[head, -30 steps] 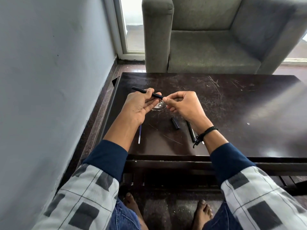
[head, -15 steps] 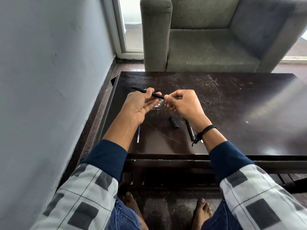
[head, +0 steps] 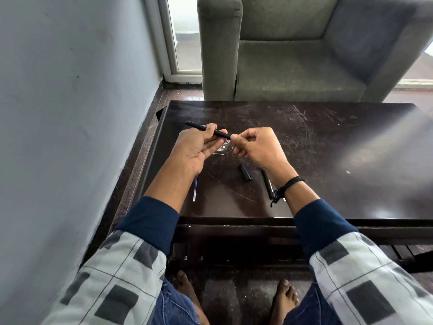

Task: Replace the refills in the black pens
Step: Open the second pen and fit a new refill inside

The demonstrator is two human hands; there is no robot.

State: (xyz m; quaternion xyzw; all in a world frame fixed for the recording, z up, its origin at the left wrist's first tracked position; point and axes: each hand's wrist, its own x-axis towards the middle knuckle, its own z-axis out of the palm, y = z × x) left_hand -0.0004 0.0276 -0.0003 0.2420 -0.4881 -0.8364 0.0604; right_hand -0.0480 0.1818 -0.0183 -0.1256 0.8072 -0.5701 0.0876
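**Inspector:** One black pen (head: 206,130) in work, head view: left hand (head: 194,148) grips its barrel above the desk (head: 328,148); right hand (head: 257,146) pinches its right end.

**Clerk:** Remaining?

**Inspector:** A loose refill (head: 195,188), a cap (head: 245,172) and a second pen (head: 266,181) lie on the desk. I judge neither pen finished.

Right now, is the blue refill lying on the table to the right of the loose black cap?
No, the blue refill lies on the table, well left of the black cap.
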